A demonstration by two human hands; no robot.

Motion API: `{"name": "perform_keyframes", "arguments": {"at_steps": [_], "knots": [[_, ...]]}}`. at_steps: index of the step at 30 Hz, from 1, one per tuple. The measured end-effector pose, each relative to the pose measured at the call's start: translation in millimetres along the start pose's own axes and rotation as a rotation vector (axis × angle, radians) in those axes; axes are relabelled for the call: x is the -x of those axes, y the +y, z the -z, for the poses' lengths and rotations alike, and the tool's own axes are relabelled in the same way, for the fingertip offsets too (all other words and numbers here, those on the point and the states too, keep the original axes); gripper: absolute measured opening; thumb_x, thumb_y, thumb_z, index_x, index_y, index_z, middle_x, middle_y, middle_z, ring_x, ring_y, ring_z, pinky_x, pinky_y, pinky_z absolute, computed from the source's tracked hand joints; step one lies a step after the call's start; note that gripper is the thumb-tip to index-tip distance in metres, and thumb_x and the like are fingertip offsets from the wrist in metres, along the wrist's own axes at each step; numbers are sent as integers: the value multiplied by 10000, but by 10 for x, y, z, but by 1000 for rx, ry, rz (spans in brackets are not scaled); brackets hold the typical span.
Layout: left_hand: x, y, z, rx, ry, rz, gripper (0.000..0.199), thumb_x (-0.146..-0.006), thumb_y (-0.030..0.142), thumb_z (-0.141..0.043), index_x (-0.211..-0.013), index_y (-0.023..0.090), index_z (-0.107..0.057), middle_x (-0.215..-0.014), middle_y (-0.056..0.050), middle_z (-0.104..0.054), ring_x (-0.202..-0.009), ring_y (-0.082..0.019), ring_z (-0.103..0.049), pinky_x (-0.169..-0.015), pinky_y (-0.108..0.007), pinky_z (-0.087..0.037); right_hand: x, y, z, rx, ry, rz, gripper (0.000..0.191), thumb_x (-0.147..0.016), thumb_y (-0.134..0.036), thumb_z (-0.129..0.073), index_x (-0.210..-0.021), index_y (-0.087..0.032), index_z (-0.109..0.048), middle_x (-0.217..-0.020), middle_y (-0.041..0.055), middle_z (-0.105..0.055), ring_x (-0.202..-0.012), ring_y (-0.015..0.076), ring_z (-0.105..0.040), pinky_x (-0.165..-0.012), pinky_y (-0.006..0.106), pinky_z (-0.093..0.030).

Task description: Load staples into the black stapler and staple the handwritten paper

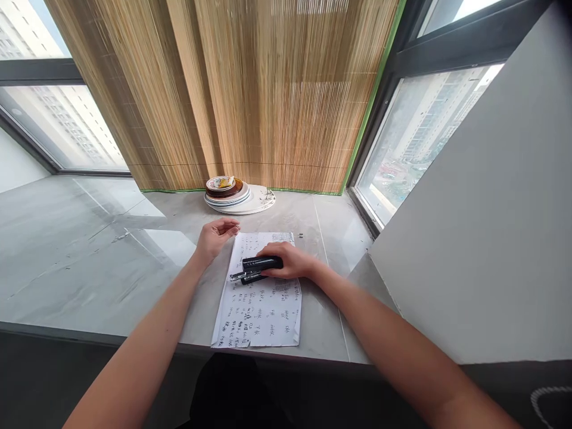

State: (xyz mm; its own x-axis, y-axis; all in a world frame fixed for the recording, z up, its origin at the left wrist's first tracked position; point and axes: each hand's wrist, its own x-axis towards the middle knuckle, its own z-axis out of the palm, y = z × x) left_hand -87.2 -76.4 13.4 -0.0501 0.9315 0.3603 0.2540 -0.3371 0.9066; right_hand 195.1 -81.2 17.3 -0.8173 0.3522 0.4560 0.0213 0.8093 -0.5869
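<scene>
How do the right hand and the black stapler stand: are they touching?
Touching: the head view plainly shows the right hand clasping one end of the black stapler.

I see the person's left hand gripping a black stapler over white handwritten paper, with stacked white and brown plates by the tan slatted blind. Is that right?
Not quite: the right hand grips the black stapler over the white handwritten paper, as the head view shows; the left hand is apart from the stapler. The rest holds.
</scene>
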Motion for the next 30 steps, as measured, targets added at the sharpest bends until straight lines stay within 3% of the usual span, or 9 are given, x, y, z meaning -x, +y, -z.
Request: {"name": "perform_keyframes", "arguments": {"at_steps": [3,6,8,12,17,23,30], "knots": [[26,26,-46,38,-24,6,505,-715,545,-890,-1022,155,-796,-982,-114,-783,-839,-219,-719,-844,-375,-596,10,22,-35,5,154,-63,259,-879,-330,-736,-1106,-210,-706,-977,55,-736,-879,210,-675,-831,341,-529],[41,51,-29,56,-21,-18,483,-693,538,-910,-979,163,-807,-967,-109,-783,-817,-213,-707,-825,-367,-585,19,77,-21,46,347,-146,257,-833,-286,-756,-1072,-206,-709,-966,56,-727,-875,216,-675,-819,345,-527],[48,76,-15,19,-48,-71,418,-727,517,-894,-956,176,-813,-944,-96,-776,-783,-194,-681,-785,-343,-563,24,117,-3,77,409,-200,258,-808,-266,-775,-1051,-206,-716,-947,50,-721,-860,215,-675,-817,346,-522],[61,133,-37,-128,-223,-188,289,-808,486,-837,-927,223,-831,-936,-85,-759,-834,-201,-654,-743,-318,-506,29,160,3,96,403,-248,258,-802,-274,-802,-1043,-218,-728,-931,36,-718,-835,203,-674,-813,340,-514],[82,167,-88,-208,-382,-196,254,-854,482,-791,-944,249,-841,-932,-80,-741,-845,-199,-637,-744,-321,-473,30,185,-14,118,368,-260,250,-802,-263,-813,-1035,-217,-735,-926,30,-716,-833,196,-663,-811,333,-498],[106,162,-122,-225,-461,-232,265,-887,492,-750,-997,267,-838,-948,-86,-720,-927,-233,-645,-870,-381,-506,33,201,2,117,371,-291,255,-801,-262,-822,-1037,-216,-740,-925,31,-714,-833,196,-660,-801,330,-489],[104,117,-148,-317,-465,-288,237,-921,464,-707,-994,277,-834,-939,-82,-724,-921,-233,-649,-877,-374,-518,32,209,2,109,387,-309,250,-791,-265,-825,-1025,-222,-748,-908,22,-716,-818,191,-664,-793,326,-491]]}}
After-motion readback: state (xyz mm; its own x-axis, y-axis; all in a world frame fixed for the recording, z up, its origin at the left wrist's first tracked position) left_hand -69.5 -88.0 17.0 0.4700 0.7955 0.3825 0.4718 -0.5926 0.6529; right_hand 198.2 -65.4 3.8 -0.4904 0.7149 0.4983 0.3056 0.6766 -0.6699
